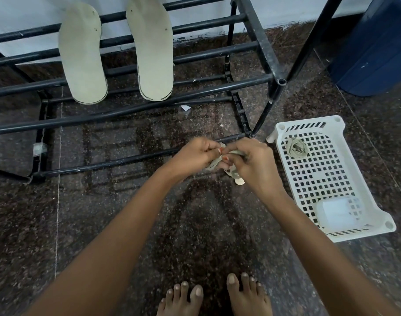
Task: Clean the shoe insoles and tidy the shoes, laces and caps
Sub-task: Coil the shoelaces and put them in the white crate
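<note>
We've got left hand (196,153) and right hand (252,160) both pinched tight on the lace (214,164); second lace (296,150) coiled in basket (377,215).

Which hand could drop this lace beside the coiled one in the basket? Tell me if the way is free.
Probably the right hand: the white basket sits open-topped just to its right, nothing between, with bare mesh around the coiled lace. Both hands currently grip the lace, so the left hand must release first.

- Black metal shoe rack (258,39), tubular bars, standing on the floor.
- Dark speckled granite floor (195,224), pale grout line at left.
- Dark blue bin (375,49), upper right corner.
- Bare feet (215,297), bottom edge.
</note>
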A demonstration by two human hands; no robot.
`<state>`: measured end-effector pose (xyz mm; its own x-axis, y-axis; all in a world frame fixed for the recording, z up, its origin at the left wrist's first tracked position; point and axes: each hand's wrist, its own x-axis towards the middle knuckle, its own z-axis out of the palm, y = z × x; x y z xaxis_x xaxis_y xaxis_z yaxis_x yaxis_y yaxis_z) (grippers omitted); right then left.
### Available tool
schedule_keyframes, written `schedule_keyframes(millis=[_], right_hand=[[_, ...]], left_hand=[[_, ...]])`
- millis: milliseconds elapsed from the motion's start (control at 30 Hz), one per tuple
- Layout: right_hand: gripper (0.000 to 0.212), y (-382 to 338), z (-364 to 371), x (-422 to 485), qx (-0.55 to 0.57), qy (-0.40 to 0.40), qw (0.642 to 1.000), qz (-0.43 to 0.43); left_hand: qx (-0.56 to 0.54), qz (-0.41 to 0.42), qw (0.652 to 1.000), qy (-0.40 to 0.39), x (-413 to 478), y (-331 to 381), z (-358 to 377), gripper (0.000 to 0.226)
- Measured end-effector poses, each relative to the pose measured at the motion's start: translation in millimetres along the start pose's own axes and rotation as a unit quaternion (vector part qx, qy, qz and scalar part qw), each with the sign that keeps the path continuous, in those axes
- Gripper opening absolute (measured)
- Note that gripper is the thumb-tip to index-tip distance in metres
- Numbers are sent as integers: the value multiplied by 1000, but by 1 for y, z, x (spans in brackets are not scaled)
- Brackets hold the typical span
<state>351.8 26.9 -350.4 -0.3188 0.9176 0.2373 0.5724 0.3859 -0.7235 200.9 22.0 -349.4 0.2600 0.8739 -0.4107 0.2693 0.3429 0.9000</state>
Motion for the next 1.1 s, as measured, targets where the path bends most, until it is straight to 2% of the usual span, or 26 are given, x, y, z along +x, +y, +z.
schedule_keyframes(millis=[200,433,600,767,867,1100], right_hand=[[16,3,-7,6,84,-5,992,92],[24,7,-8,5,195,39,964,178],[24,9,1,-1,223,28,952,207],[27,3,15,-11,252,8,942,221],[16,3,20,-16,201,-7,960,197],[17,-2,21,-21,117,-47,983,138]], left_hand=[[-93,-28,992,-75,-3,-3,-2,27],[-164,-15,979,-123,-8,6,-3,30],[-184,6,977,-110,-8,6,-1,22],[-281,19,957,-68,-7,4,1,23],[-350,21,936,-32,-5,5,4,24],[-401,33,915,32,2,5,9,23]])
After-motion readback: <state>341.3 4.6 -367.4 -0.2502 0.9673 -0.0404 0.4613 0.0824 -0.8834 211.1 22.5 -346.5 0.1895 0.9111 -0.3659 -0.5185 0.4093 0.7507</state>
